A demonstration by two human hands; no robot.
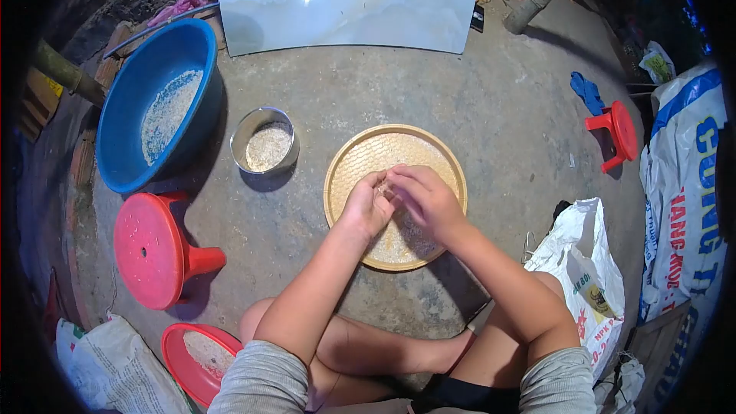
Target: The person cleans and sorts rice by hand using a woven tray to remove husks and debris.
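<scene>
A round yellow woven-pattern tray [349, 155] lies on the floor in front of me, with pale grains spread over its lower part. Both my hands are above it, close together near its middle. My left hand [370, 203] is cupped with its fingers curled, and a small bit of grain seems to show at its palm. My right hand [423, 198] meets it at the fingertips, its fingers bent over the left ones. What lies between the fingers is too small to make out.
A steel pot [264, 142] of grain and a blue basin [157, 107] stand left, near a red stool [149, 251] and a red bowl [203, 356]. A white sack [579, 261], another stool [622, 132] and a blue glove [586, 93] are right. A glossy panel [345, 4] lies ahead.
</scene>
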